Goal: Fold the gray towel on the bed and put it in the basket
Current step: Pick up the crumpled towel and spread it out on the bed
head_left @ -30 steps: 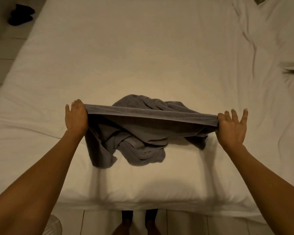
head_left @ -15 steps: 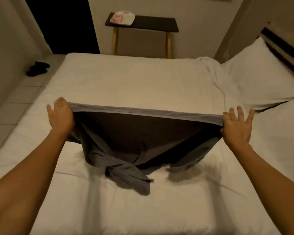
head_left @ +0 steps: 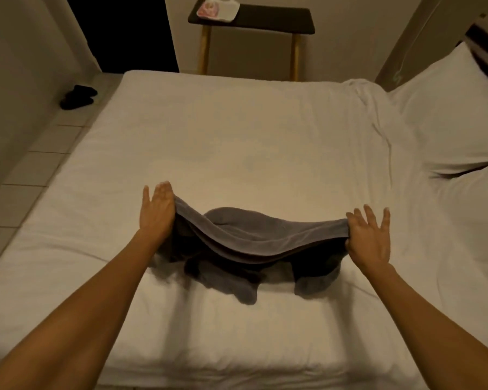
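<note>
The gray towel (head_left: 254,237) hangs between my two hands over the near part of the white bed (head_left: 237,142). My left hand (head_left: 157,211) pinches its left top corner and my right hand (head_left: 369,237) pinches the right one, with the other fingers spread. The held edge sags in a curve in the middle. The towel's lower part lies bunched on the sheet below. No basket is in view.
Two white pillows (head_left: 457,114) lie at the right side of the bed. A dark side table (head_left: 265,18) with a small white object (head_left: 217,8) stands at the far wall. Dark slippers (head_left: 78,97) sit on the tiled floor at the left.
My hands have come closer together and lower toward the bed, so the taut top edge now sags and more of the towel rests on the sheet. The view has tilted up.
</note>
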